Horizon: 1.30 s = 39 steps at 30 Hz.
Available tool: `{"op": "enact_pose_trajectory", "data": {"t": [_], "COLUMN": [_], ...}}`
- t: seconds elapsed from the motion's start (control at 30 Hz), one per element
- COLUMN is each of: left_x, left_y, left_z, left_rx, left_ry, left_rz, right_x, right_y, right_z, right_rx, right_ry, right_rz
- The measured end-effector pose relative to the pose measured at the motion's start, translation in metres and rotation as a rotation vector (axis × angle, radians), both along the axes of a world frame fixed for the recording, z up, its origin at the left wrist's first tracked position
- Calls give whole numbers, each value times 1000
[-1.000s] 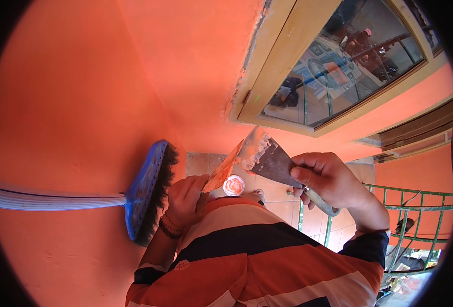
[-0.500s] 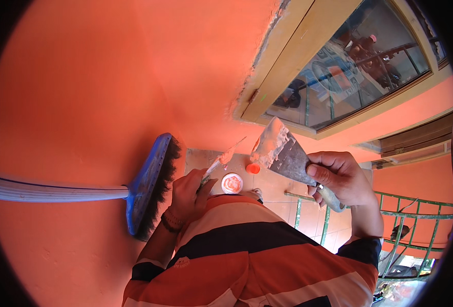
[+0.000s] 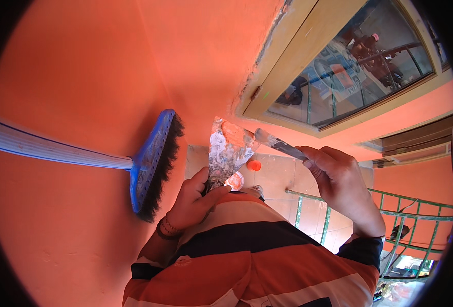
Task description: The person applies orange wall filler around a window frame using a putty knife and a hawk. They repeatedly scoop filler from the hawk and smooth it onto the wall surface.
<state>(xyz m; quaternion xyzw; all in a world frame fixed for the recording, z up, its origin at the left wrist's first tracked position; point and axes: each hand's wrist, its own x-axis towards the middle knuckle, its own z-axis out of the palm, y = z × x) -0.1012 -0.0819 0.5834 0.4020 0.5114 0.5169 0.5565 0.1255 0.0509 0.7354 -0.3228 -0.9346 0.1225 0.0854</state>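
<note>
My left hand [image 3: 191,202] is closed round the grip of a putty knife [image 3: 230,149]. Its broad blade points up and is smeared with orange and whitish filler. From the right, my right hand [image 3: 337,180] grips a second putty knife [image 3: 281,146], turned nearly edge-on, with its tip beside the upper right corner of the first blade. Whether the two blades touch, I cannot tell. Below the left blade, partly hidden by it and my hand, a round tub [image 3: 236,180] of orange and white paste stands on the floor. Close by lies a small orange cap-like thing [image 3: 253,165].
A blue broom [image 3: 147,166] with dark bristles is at the orange wall [image 3: 72,92] on my left. A wood-framed glass window [image 3: 359,66] juts at the upper right. Green metal railing [image 3: 416,212] runs along the right, above the tiled floor [image 3: 275,179].
My left hand has turned its putty knife so the blade's broad face shows. The right putty knife has swung from broadside to nearly edge-on and moved toward the left blade.
</note>
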Motion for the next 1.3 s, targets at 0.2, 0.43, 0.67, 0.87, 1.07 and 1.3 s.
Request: {"op": "enact_pose_trajectory", "data": {"t": [0.2,0.43,0.67,0.87,1.07,1.3], "left_x": [-8,-5,-2,-6,-10,-9], "left_y": [-1,3,-5,2,3,2], "left_z": [18,30,32,20,16,21], "left_rx": [-139,-130,-134,-112,-96,-68], "left_ry": [-118,-182,-290,-358,-355,-437], "left_rz": [-117,-82,-108,-78,-95,-59], "right_x": [-9,-23,-17,-17,-22,-18], "right_y": [-4,-15,-20,-15,-14,-9], "right_z": [16,9,6,2,-1,-10], "right_rx": [308,443,422,401,384,303], "right_ry": [-217,-275,-289,-282,-271,-218], "right_rz": [118,211,222,196,196,195]}}
